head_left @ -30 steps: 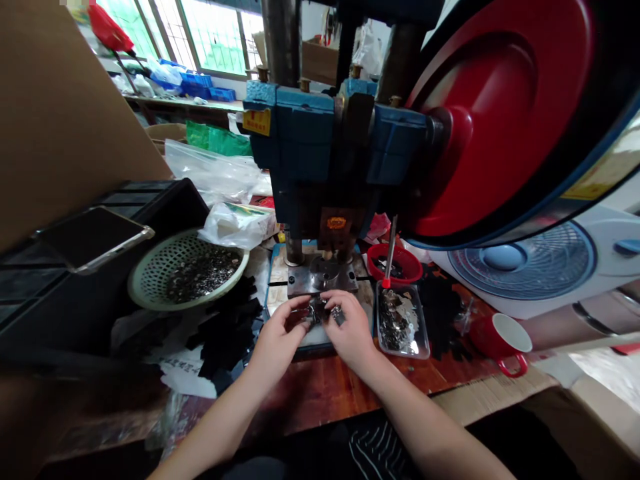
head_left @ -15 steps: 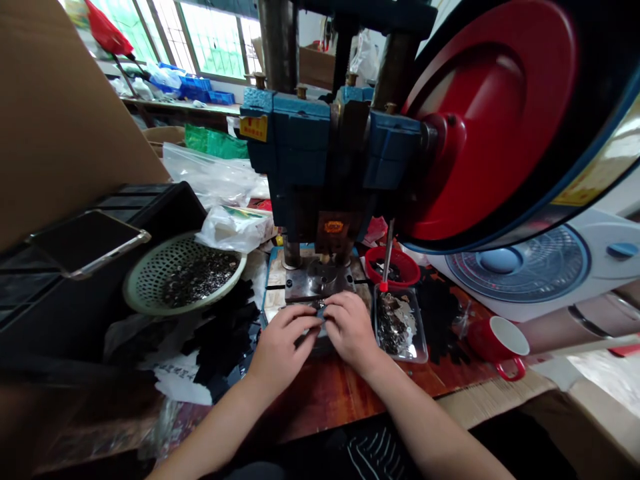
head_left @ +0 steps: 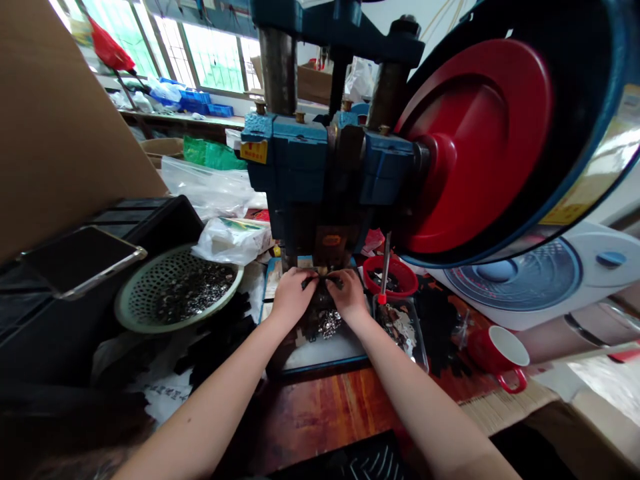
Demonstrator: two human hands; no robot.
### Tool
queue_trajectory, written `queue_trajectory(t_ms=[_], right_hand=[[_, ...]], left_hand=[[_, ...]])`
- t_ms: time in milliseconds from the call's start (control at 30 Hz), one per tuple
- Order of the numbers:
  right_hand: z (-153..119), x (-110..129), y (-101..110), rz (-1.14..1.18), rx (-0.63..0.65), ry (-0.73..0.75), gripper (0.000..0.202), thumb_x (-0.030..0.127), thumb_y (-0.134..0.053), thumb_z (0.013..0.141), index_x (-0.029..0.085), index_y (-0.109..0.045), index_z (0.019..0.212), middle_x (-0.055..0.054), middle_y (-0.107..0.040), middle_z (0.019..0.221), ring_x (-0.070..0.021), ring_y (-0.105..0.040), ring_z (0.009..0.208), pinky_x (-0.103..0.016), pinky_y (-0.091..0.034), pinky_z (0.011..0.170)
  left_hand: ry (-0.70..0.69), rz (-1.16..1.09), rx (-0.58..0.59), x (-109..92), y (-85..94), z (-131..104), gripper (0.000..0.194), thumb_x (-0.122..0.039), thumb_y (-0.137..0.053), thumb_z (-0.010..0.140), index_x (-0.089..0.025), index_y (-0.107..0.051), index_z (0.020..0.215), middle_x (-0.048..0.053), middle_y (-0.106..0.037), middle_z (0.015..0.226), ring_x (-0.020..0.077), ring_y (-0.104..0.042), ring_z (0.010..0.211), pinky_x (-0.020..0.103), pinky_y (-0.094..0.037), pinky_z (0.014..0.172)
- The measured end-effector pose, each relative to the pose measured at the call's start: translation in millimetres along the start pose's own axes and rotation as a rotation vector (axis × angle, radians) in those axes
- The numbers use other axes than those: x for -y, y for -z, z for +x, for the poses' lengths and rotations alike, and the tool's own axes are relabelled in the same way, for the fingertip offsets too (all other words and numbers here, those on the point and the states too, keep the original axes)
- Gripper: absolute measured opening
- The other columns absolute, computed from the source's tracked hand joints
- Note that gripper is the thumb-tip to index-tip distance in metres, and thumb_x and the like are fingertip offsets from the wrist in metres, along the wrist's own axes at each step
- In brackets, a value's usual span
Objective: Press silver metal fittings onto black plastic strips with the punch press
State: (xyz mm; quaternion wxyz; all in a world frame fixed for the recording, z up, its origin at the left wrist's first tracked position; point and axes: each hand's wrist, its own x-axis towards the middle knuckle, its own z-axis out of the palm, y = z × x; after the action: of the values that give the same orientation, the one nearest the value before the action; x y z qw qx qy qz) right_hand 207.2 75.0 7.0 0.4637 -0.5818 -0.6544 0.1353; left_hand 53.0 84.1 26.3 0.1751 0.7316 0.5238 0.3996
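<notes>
Both my hands are at the die of a blue press (head_left: pixel 300 157), under its ram. My left hand (head_left: pixel 294 293) has thumb and fingers pinched together at the left of the die. Mirroring it on the right, my right hand (head_left: pixel 347 292) is pinched too. A small dark piece seems to lie between the fingertips, too small to make out. Just below the hands, a pile of small shiny metal parts (head_left: pixel 330 323) lies on the press base (head_left: pixel 300 357).
A green basket (head_left: pixel 135 300) of small metal parts and a phone (head_left: pixel 83 260) are on the left. To the right are a red basket (head_left: pixel 410 279), a clear tray (head_left: pixel 420 337), a red mug (head_left: pixel 487 350), a fan (head_left: pixel 580 293) and the large red flywheel (head_left: pixel 490 147).
Both hands have moved forward, from the front edge of the die to under the ram. The pile of shiny parts in front of them now shows. The view has shifted slightly.
</notes>
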Motion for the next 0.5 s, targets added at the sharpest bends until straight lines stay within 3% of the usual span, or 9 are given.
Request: queue_trajectory(t_ms=[267,400,500], right_hand=[[10,-12,-14,0.158,0.084,-0.079,0.019,0.022,-0.056,0.072,0.018,-0.063,0.090,-0.005,-0.065,0.090,-0.0182,-0.060,0.085,-0.031,-0.048,0.078],[14,-13,-18,0.174,0.099,-0.099,0.021,0.019,-0.055,0.071,0.017,-0.062,0.090,-0.005,-0.065,0.089,-0.0180,-0.061,0.085,-0.031,-0.049,0.078],[12,-12,-17,0.180,0.092,-0.114,0.023,0.019,-0.055,0.071,0.016,-0.061,0.093,-0.005,-0.065,0.091,-0.0180,-0.060,0.087,-0.031,-0.048,0.080]], left_hand=[[0.071,-0.070,0.078,19,-9.5,7,0.025,-0.024,-0.051,0.077,-0.019,-0.067,0.095,0.006,-0.067,0.096,0.0222,-0.058,0.097,0.035,-0.044,0.089],[0.081,-0.093,0.106,18,-13.6,12,0.027,-0.020,-0.049,0.076,-0.019,-0.067,0.097,0.005,-0.067,0.099,0.0208,-0.060,0.096,0.033,-0.045,0.089],[0.089,-0.082,0.070,10,-6.1,11,0.028,-0.021,-0.050,0.076,-0.017,-0.066,0.099,0.008,-0.065,0.102,0.0231,-0.057,0.101,0.036,-0.042,0.093]])
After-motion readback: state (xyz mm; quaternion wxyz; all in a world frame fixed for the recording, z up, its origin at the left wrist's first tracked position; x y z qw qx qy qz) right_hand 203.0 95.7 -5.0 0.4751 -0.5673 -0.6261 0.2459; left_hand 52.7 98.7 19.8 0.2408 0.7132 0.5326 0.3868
